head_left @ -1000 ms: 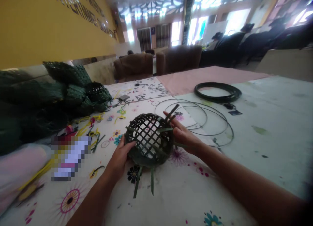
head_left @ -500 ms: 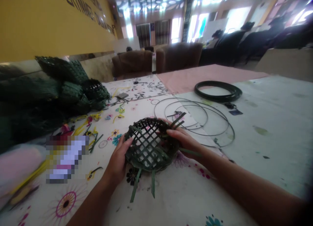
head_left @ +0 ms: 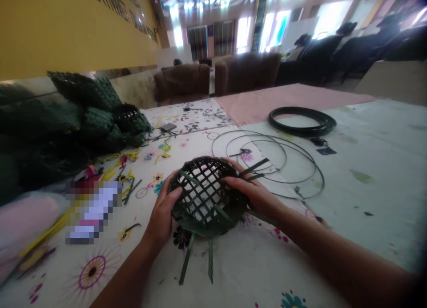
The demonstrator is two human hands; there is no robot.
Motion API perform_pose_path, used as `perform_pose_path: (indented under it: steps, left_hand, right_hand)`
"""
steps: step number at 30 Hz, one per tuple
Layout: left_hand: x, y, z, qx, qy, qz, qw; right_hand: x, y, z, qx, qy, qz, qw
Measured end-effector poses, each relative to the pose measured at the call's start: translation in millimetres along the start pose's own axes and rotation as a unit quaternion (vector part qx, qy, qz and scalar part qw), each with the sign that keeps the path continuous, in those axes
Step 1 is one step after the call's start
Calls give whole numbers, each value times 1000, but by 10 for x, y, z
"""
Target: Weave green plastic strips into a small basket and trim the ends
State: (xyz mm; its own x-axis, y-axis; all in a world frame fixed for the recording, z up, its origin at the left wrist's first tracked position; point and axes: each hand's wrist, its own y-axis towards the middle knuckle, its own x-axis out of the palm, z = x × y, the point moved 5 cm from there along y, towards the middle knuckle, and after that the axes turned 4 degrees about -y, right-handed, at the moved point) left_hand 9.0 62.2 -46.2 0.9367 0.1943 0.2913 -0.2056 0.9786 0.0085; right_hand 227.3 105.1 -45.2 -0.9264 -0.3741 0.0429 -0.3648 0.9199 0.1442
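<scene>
A small round basket [head_left: 203, 197] of dark green strips, woven as an open lattice, is held between my hands just above or on the flowered tablecloth. Its open side faces me, and several loose strip ends [head_left: 210, 259] stick out around the rim. My left hand [head_left: 163, 210] grips the left side, thumb over the rim and fingers behind. On the right, my right hand [head_left: 250, 188] holds the rim with the thumb laid inside; its other fingers are mostly hidden behind the weave. Two strip ends [head_left: 255, 168] project past that hand.
Thin wire loops [head_left: 287, 179] lie beyond my right hand, with a thick dark green coil [head_left: 302, 121] farther back. Woven green baskets [head_left: 83, 112] are piled at the left. Yellow and green strip scraps [head_left: 128, 183] litter the cloth near a blurred-out item [head_left: 96, 210]. Chairs [head_left: 187, 83] stand behind.
The basket has tilted slightly, showing more of its lattice, and both hands keep their hold. My right hand has shifted slightly along with it. The whole view has moved a little.
</scene>
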Motion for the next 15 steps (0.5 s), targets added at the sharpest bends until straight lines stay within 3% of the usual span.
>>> perform_pose_path:
  steps: [6, 9, 15]
  left_hand:
    - [-30, -4, 42, 11, -2, -4, 1000]
    - [12, 0, 79, 9, 7, -37, 999]
    - [-43, 86, 86, 15, 36, -44, 998]
  right_hand:
    - [23, -89, -62, -15, -14, 43, 999]
    - [38, -160, -167, -82, -77, 83, 990]
    - [5, -309, -455, -245, -251, 164, 922]
